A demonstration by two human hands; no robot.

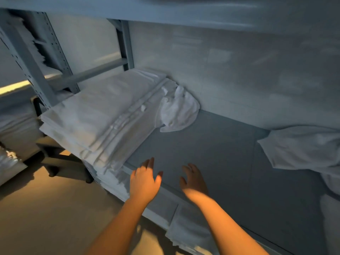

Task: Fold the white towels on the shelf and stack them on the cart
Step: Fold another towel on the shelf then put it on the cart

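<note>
A stack of folded white linen (103, 116) lies on the left part of the grey shelf (211, 153). Against its right side sits a crumpled white towel (178, 111), near the back wall. Another loose white cloth (303, 146) lies at the shelf's right end. My left hand (145, 181) hovers over the shelf's front edge with fingers spread, holding nothing. Just to its right, my right hand (193, 179) reaches over the bare shelf, fingers relaxed and empty. Both hands are well short of the crumpled towel.
An upper shelf board (165, 13) overhangs the space. Grey perforated uprights (36, 67) stand at the left. More white linen (185, 234) sits on a lower level below the shelf edge. A dark-framed cart or stand (55, 153) stands on the tan floor at left.
</note>
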